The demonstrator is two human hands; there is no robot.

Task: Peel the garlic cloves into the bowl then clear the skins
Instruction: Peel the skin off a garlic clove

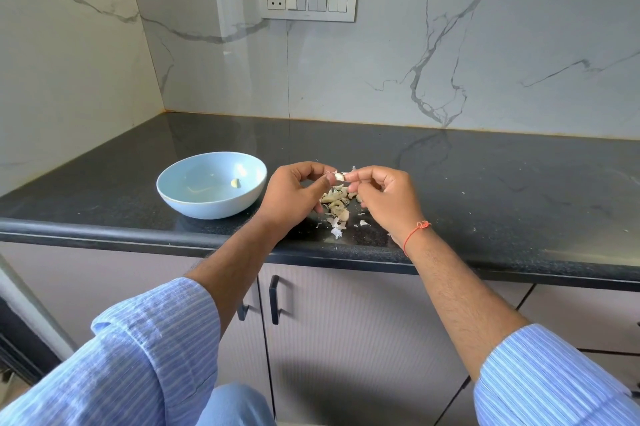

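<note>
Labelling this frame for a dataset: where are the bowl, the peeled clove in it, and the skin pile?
bowl [180,207]: head view, outer front wall.
peeled clove [235,183]: head view, its middle.
skin pile [335,205]: head view, centre of heap.

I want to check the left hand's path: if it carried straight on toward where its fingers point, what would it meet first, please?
Probably the garlic clove pinched between both hands, then the right hand just beyond; the left hand points right, though depth is unclear.

Two hands meet over a dark counter [485,183]. The left hand [294,197] and right hand [384,197] both pinch one garlic clove [338,177] between their fingertips. Below the hands lies a pile of skins and cloves [336,205]. Left of the left hand sits a pale blue bowl [180,197] holding one peeled clove [235,183].
</note>
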